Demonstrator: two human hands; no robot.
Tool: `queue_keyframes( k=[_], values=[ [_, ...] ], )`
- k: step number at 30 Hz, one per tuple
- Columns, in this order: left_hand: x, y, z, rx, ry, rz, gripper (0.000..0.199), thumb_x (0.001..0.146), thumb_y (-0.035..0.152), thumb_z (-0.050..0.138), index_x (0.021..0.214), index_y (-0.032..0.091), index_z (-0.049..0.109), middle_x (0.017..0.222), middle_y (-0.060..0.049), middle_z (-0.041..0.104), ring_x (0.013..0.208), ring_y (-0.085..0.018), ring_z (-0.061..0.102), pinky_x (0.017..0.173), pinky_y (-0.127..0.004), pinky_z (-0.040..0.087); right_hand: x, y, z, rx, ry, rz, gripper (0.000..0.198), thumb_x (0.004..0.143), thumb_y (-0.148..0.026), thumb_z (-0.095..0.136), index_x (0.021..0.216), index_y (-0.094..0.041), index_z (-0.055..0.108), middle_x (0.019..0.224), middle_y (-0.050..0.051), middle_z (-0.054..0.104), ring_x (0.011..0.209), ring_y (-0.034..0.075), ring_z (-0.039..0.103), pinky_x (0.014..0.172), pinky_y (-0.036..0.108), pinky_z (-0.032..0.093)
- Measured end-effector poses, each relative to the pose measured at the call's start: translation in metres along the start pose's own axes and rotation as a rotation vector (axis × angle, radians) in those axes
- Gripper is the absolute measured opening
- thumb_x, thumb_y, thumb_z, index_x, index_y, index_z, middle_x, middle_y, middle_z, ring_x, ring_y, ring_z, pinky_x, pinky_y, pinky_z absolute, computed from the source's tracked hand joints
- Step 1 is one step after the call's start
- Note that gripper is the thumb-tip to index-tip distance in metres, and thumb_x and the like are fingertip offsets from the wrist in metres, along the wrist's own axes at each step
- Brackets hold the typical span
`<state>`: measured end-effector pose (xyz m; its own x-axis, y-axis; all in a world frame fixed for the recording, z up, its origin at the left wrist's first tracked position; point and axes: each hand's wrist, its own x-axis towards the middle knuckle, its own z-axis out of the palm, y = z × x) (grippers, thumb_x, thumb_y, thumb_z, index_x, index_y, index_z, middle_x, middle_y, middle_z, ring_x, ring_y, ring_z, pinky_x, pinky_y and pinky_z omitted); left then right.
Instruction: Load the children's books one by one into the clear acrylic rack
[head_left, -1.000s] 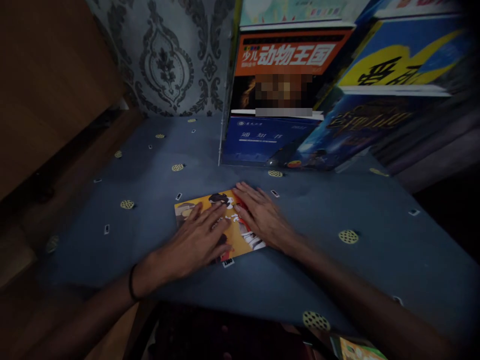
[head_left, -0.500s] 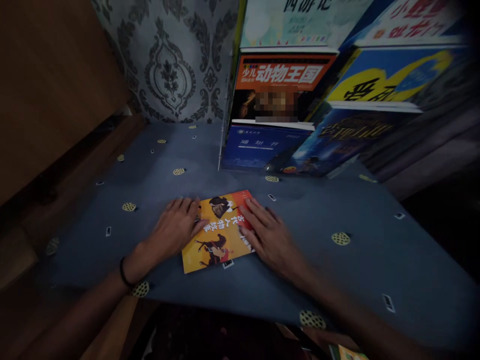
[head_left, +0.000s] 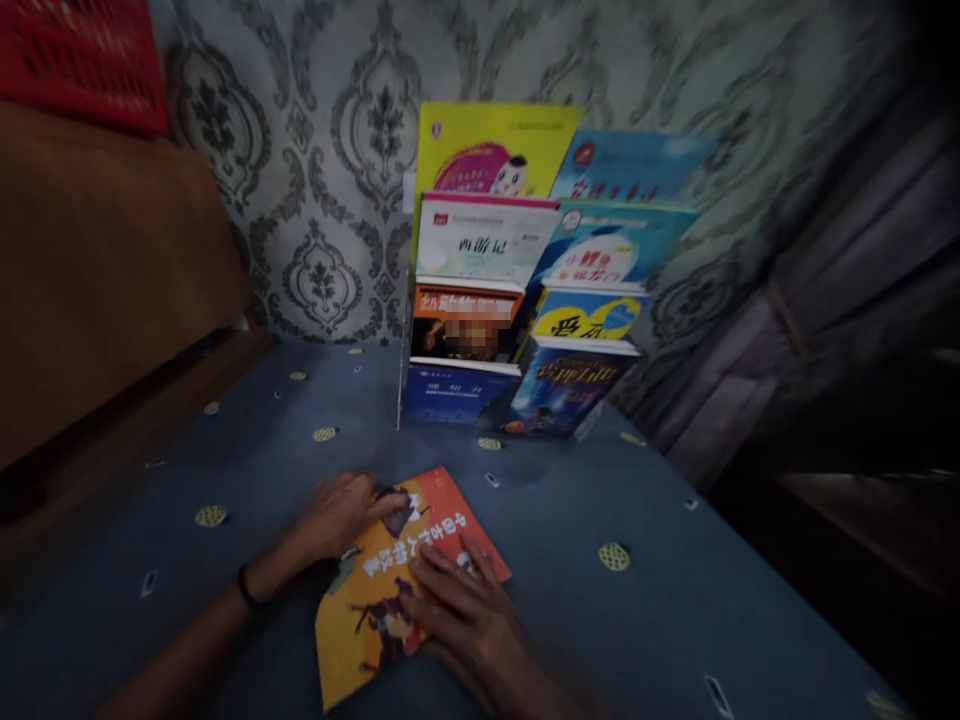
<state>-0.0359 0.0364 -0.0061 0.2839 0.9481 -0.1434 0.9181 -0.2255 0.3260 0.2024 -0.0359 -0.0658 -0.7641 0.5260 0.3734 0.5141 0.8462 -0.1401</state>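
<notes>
A thin orange-and-red book (head_left: 442,490) with white Chinese characters and drawn figures on its cover lies turned at an angle on the blue patterned tablecloth. My left hand (head_left: 341,515) is closed on the book's far left edge, its thumb over the cover and its other fingers curled at the rim. Across the lower right part of the cover rests my right hand (head_left: 472,615), palm down with fingers stretched out, hiding some of the picture. A dark band (head_left: 247,588) circles my left wrist.
Behind the book stands a tiered rack with a yellow book (head_left: 480,140), a dark blue book (head_left: 574,385) and several others in two columns. A brown box-like surface (head_left: 112,270) borders the left side, with a red basket (head_left: 82,60) above. Patterned wallpaper and a curtain (head_left: 757,290) are behind.
The view has tilted up, showing more of the rack. The book has turned on the cloth. My left hand has curled around its edge, and my right hand has shifted further over the cover.
</notes>
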Motion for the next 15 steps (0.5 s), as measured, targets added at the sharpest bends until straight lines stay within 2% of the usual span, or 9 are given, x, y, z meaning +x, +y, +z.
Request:
queue_keyframes(
  k=[2, 4, 7, 10, 12, 15],
  values=[
    [0.007, -0.007, 0.001, -0.122, -0.03, -0.002, 0.052, 0.097, 0.06, 0.034, 0.073, 0.02, 0.057, 0.076, -0.005, 0.066, 0.076, -0.022, 0.063, 0.067, -0.03, 0.04, 0.0, 0.005, -0.01, 0.013, -0.027, -0.022, 0.035, 0.099, -0.038, 0.058, 0.133, -0.03, 0.065, 0.14, 0.004, 0.065, 0.136, 0.023, 0.056, 0.122, 0.051, 0.034],
    [0.01, -0.013, 0.004, -0.257, -0.02, 0.024, 0.053, 0.092, 0.064, 0.035, 0.068, 0.02, 0.053, 0.072, -0.003, 0.063, 0.071, -0.019, 0.058, 0.063, -0.029, 0.038, 0.0, 0.006, -0.021, 0.051, -0.056, 0.006, 0.036, 0.099, -0.041, 0.058, 0.132, -0.031, 0.065, 0.142, 0.004, 0.063, 0.138, 0.023, 0.054, 0.123, 0.051, 0.033],
    [0.007, -0.017, 0.01, -0.499, -0.032, 0.036, 0.052, 0.084, 0.069, 0.041, 0.069, 0.021, 0.051, 0.07, -0.001, 0.061, 0.066, -0.017, 0.055, 0.056, -0.026, 0.038, -0.001, 0.005, -0.031, 0.161, -0.098, 0.08, 0.047, 0.094, -0.045, 0.064, 0.139, -0.033, 0.06, 0.148, 0.004, 0.058, 0.144, 0.027, 0.046, 0.123, 0.058, 0.027],
    [0.0, -0.018, 0.015, -0.714, -0.032, -0.024, 0.053, 0.079, 0.072, 0.05, 0.073, 0.02, 0.054, 0.07, -0.001, 0.064, 0.066, -0.017, 0.058, 0.054, -0.025, 0.041, -0.004, 0.009, -0.033, 0.233, -0.097, 0.123, 0.061, 0.088, -0.045, 0.069, 0.146, -0.034, 0.053, 0.155, 0.007, 0.05, 0.148, 0.032, 0.039, 0.122, 0.067, 0.02],
    [-0.003, -0.019, 0.018, -0.85, -0.012, -0.076, 0.054, 0.075, 0.073, 0.057, 0.076, 0.019, 0.057, 0.072, -0.002, 0.067, 0.067, -0.018, 0.062, 0.054, -0.024, 0.043, -0.006, 0.014, -0.031, 0.233, -0.071, 0.144, 0.061, 0.088, -0.042, 0.068, 0.147, -0.033, 0.051, 0.159, 0.009, 0.044, 0.15, 0.034, 0.035, 0.12, 0.071, 0.017],
    [-0.007, -0.017, 0.022, -1.06, 0.013, -0.178, 0.059, 0.067, 0.075, 0.065, 0.079, 0.017, 0.06, 0.074, -0.004, 0.07, 0.066, -0.018, 0.066, 0.055, -0.025, 0.047, -0.005, 0.024, -0.03, 0.218, -0.014, 0.193, 0.051, 0.092, -0.038, 0.061, 0.143, -0.031, 0.057, 0.159, 0.011, 0.043, 0.15, 0.036, 0.033, 0.117, 0.075, 0.018]
  ],
)
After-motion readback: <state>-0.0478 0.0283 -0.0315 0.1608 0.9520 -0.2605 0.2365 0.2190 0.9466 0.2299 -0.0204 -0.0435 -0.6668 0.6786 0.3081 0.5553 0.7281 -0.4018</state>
